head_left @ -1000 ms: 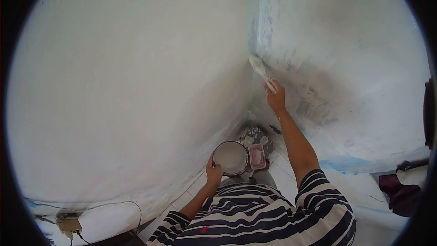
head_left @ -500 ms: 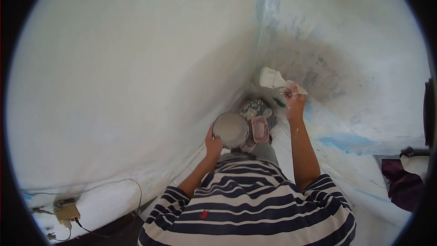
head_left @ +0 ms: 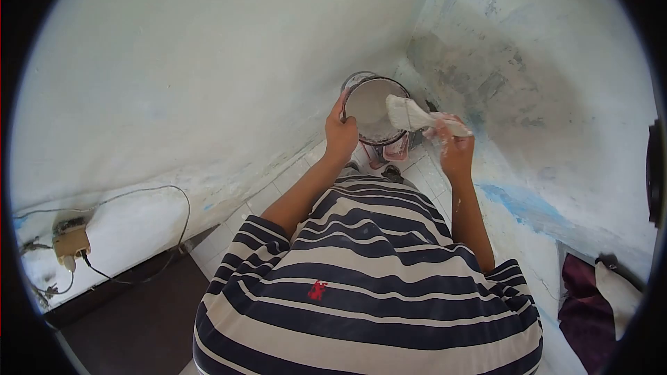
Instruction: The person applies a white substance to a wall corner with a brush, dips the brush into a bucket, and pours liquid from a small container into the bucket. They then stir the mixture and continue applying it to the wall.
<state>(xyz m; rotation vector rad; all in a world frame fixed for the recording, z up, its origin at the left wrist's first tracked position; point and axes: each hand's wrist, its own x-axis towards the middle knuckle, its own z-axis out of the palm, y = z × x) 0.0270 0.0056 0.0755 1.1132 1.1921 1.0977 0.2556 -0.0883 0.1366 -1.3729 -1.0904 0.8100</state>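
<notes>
Gripping a paint-caked brush (head_left: 417, 117) by its handle, the right hand (head_left: 455, 146) holds the bristles over the open mouth of a round paint can (head_left: 375, 110), which the left hand (head_left: 340, 132) clasps at its near-left rim. Both hands are closed on what they carry, the can raised in front of the person's chest, close to the corner where two whitewashed walls meet. White paint fills the can's inside and coats the brush head, and flecks of it mark the right wrist and forearm. Below, a striped shirt (head_left: 368, 285) in dark blue and white takes up the near part of the view. On the right wall (head_left: 556, 97), grey and blue patches show through the white coat. Far to the left, a small box (head_left: 71, 242) with cables sits low on the left wall, and a dark red cloth (head_left: 583, 305) lies at the near right.
</notes>
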